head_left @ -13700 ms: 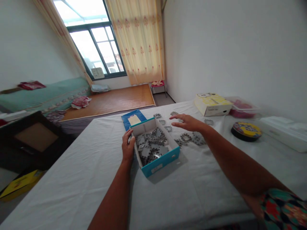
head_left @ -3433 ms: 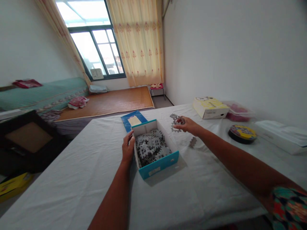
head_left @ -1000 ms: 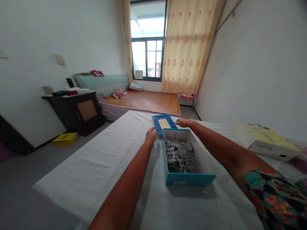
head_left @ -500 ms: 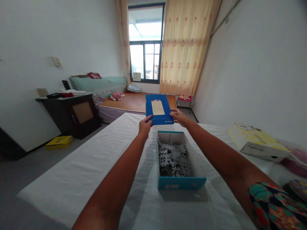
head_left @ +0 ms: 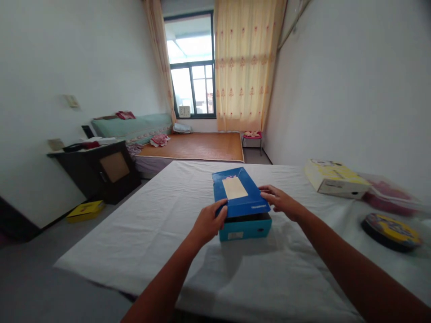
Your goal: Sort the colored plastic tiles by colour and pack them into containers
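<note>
A blue box lid with a cream rectangle on its top is between my two hands, tilted over the teal box. At the near side a dark gap shows between lid and box. My left hand grips the lid's near left corner, thumb on top. On the right edge, the fingers of my right hand are closed on the lid. The lid hides the jigsaw pieces inside the box. The box stands on a white-sheeted surface.
To the right lie a yellow and white box, a clear container with pink contents and a round yellow and black tin. Left, a dark cabinet stands beside a yellow box on the floor. Behind is a bed.
Both hands have brought the lid down and nearer, from the air beyond the box to on top of it. The pieces in the box are now covered. The view has shifted slightly right.
</note>
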A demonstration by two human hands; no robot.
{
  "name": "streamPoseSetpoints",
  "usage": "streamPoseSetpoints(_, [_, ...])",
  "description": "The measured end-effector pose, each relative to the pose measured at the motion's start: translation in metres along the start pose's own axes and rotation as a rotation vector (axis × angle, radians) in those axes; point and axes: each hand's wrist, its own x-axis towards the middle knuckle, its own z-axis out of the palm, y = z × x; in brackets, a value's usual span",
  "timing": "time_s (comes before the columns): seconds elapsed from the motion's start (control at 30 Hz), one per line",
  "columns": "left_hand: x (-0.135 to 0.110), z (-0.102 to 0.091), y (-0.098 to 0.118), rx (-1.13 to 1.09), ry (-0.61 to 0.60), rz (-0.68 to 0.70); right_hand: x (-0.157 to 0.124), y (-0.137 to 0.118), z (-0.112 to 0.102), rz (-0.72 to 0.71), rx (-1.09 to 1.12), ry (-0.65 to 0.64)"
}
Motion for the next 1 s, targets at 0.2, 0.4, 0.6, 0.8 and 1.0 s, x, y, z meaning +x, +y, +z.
streamPoseSetpoints(0.2, [-0.032,-0.006,0.002,0.208,-0.093,-0.046,-0.025,0.013,-0.002,-0.024,-0.051,-0.026])
streamPoseSetpoints(0.4, [-0.023,-0.008,-0.032,0.115,0.053,-0.035,-0.03,0.041,0.011,-0.057,0.075,-0.087])
streamPoseSetpoints(0.6, [0.015,0.03,-0.042,-0.001,-0.116,0.17,-0.036,0.053,0.013,-0.055,0.208,-0.062])
streamPoseSetpoints(0.8, [0.058,0.118,0.004,-0.014,-0.201,0.308,-0.078,0.08,-0.067,0.088,0.175,0.208])
streamPoseSetpoints(1.0, [0.078,0.216,0.059,-0.121,-0.378,0.402,-0.15,0.115,-0.141,0.221,0.172,0.44])
